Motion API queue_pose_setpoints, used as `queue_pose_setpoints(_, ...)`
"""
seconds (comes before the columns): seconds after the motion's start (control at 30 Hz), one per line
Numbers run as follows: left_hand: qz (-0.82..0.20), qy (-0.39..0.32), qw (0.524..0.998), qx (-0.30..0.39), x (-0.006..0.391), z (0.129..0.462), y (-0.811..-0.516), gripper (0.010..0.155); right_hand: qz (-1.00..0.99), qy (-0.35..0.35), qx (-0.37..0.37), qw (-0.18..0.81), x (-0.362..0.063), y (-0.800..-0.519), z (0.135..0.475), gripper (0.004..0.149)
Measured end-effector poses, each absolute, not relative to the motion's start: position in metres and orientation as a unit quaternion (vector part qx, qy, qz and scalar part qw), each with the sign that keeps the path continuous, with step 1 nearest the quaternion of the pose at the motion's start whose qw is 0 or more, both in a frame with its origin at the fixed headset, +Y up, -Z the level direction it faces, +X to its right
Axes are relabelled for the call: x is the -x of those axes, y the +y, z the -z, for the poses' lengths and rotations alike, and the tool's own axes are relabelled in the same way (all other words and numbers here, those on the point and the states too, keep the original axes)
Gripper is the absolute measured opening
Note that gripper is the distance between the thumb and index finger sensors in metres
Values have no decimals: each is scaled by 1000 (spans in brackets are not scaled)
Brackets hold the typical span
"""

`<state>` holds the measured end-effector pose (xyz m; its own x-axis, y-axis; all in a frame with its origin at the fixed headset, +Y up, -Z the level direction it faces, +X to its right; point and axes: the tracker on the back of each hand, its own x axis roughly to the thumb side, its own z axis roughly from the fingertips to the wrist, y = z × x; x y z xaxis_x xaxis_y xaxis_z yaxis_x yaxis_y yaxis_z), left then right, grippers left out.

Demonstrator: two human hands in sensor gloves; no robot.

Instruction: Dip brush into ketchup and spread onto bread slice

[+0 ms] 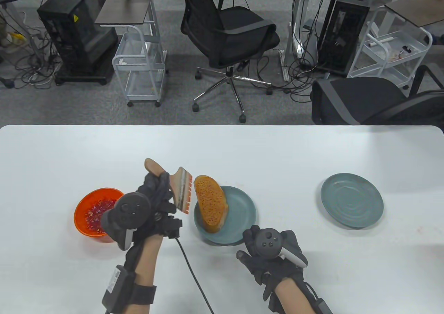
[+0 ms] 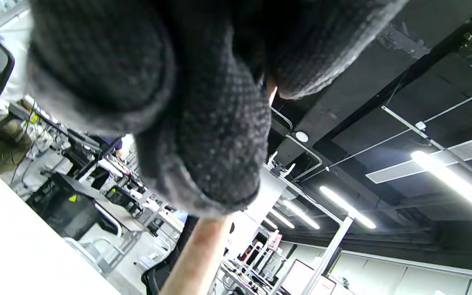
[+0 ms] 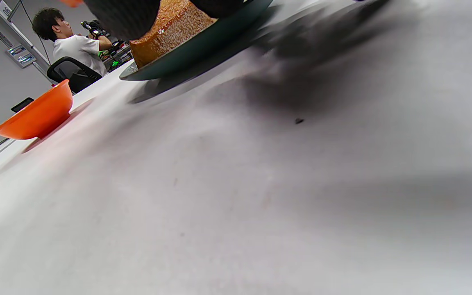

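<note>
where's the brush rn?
Table view: the brush is gripped in the left hand, held between the orange ketchup bowl and the bread slice on the near teal plate.

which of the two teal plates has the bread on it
The left teal plate, next to the orange bowl, holds the bread slice; the right plate holds nothing.

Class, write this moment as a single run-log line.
left hand: grips brush beside bread | bread slice: on near plate | right hand: by plate's rim | ketchup bowl: left | far plate: bare
</note>
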<state>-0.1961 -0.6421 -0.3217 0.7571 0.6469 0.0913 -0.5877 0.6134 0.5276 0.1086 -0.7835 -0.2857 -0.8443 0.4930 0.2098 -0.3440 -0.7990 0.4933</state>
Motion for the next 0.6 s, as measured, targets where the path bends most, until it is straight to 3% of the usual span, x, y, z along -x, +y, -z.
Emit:
queue_pose_setpoints(0.33,-375,83,894,-229,162,337,-687,49,-935,219,-177,214,-107,-783,285,69)
queue_pose_setpoints(0.6,-304,82,904,-290,168,323,-677,49,-934,223,-177,217,-107,-783,284,69)
